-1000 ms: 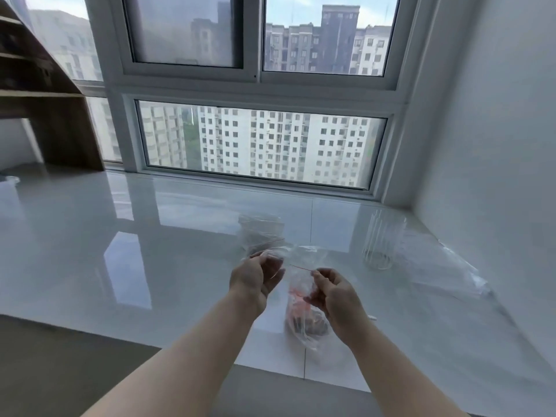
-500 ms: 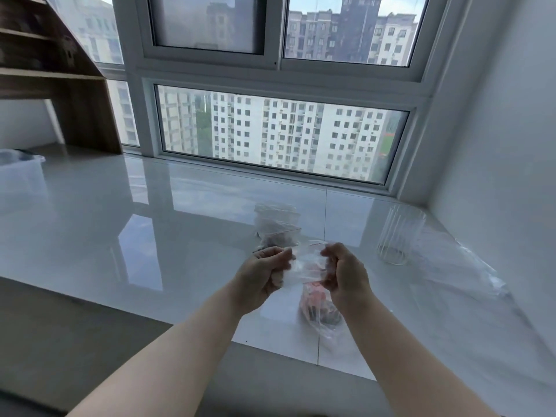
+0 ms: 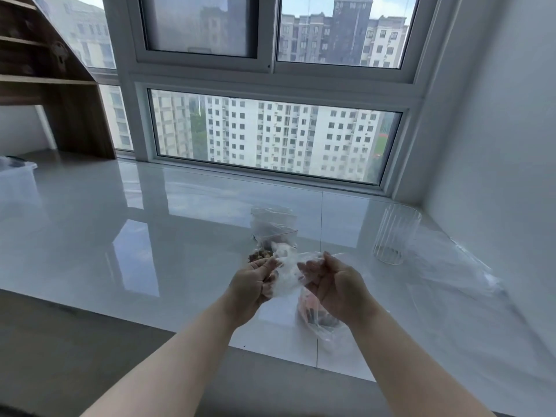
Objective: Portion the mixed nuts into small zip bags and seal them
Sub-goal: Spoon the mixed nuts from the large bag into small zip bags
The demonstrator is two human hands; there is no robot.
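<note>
A small clear zip bag [image 3: 287, 273] is held between both hands above the white sill [image 3: 120, 242]. My left hand [image 3: 251, 285] grips its left side with curled fingers. My right hand [image 3: 334, 288] pinches its right edge, palm turned up. Under my right hand a bigger clear bag with dark and reddish nuts [image 3: 316, 316] lies on the sill. Behind my hands sit filled small zip bags [image 3: 273, 230] and a little heap of nuts [image 3: 260, 254].
A ribbed clear glass [image 3: 395, 234] stands at the right. Crumpled clear plastic [image 3: 460, 266] lies beside it toward the wall. A translucent box [image 3: 16, 179] sits at the far left under a wooden shelf unit [image 3: 57, 94]. The window runs along the back.
My hands have come closer together and the small bag is now bunched between them; my right palm has turned upward. The camera has moved nearer and tilted.
</note>
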